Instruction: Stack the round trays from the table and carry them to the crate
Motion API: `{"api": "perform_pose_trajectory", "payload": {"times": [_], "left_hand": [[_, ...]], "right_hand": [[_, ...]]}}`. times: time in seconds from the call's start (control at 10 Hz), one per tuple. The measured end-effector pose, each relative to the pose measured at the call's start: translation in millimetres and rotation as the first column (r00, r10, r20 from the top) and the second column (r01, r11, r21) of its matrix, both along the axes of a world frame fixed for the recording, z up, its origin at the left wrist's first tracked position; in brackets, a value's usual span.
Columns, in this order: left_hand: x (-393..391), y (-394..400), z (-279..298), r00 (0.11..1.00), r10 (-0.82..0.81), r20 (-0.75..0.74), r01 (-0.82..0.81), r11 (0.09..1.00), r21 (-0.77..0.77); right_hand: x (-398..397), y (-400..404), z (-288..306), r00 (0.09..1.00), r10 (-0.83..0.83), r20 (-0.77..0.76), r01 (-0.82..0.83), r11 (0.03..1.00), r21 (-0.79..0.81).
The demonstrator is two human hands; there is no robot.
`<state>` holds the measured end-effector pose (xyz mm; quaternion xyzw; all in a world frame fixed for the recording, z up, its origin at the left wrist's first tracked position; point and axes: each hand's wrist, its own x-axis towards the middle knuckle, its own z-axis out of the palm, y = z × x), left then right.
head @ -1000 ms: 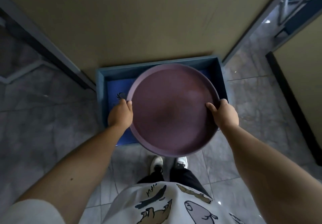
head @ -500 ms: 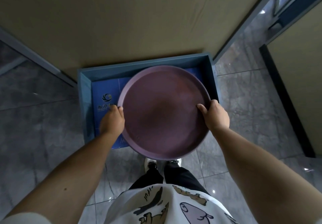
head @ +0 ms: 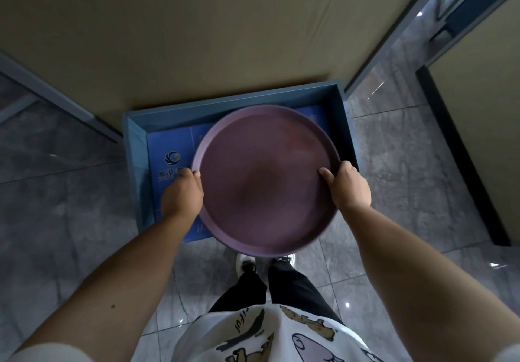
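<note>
I hold a round purple tray stack (head: pixel 261 178) level in front of me, above a blue crate (head: pixel 135 147) that sits on the floor against a tan wall. My left hand (head: pixel 181 195) grips the tray's left rim, thumb over the edge. My right hand (head: pixel 350 188) grips the right rim the same way. The tray covers most of the crate's inside; a blue sheet with a logo shows at the crate's left. How many trays are in the stack cannot be told from above.
Grey marble floor tiles (head: pixel 56 221) surround the crate. A tan wall panel (head: pixel 225 23) rises right behind it. A dark-framed panel (head: pixel 478 136) stands to the right. My shoes (head: pixel 267 261) are just short of the crate's near edge.
The crate has shifted right and closer in view as I came up to it. Both hands keep the same grip, and the tray now hangs further over the crate.
</note>
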<state>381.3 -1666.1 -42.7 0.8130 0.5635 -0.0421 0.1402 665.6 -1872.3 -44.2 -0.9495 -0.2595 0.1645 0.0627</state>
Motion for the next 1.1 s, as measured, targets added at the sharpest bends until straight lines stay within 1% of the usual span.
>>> {"api": "perform_pose_trajectory", "payload": {"times": [0.1,0.3,0.4,0.5,0.7,0.8,0.9,1.0,1.1], "left_hand": [[0,3,-4,1.0,-0.016,-0.008,0.016,1.0,-0.008],[2,3,-14,0.997,0.051,0.059,-0.051,0.999,0.0],[3,2,-16,0.997,0.056,0.059,-0.055,0.998,-0.01],[3,3,-17,0.997,0.068,0.045,-0.067,0.998,-0.02],[4,2,-19,0.997,0.069,0.038,-0.068,0.998,-0.016],[3,2,-18,0.997,0.065,0.035,-0.065,0.998,-0.02],[3,4,-9,0.998,0.061,0.032,-0.057,0.993,-0.107],[2,4,2,0.995,0.103,-0.006,-0.103,0.98,-0.171],[-2,-6,23,0.998,0.022,-0.057,-0.019,0.999,0.039]], "right_hand": [[-3,0,-7,1.0,-0.016,-0.012,0.016,1.0,-0.001],[-7,1,-12,0.999,0.012,0.043,-0.01,0.999,-0.039],[-9,2,-14,0.998,0.025,0.051,-0.022,0.998,-0.062],[-7,2,-16,0.999,0.023,0.031,-0.02,0.996,-0.092],[-3,4,-20,1.0,-0.009,-0.004,0.009,0.998,-0.069],[-3,6,-18,0.998,-0.041,-0.047,0.038,0.997,-0.064],[-6,8,-7,0.992,-0.066,-0.109,0.058,0.995,-0.081],[-6,14,8,0.988,-0.076,-0.136,0.062,0.992,-0.106],[-8,16,29,0.995,0.081,-0.059,-0.085,0.994,-0.07]]}}
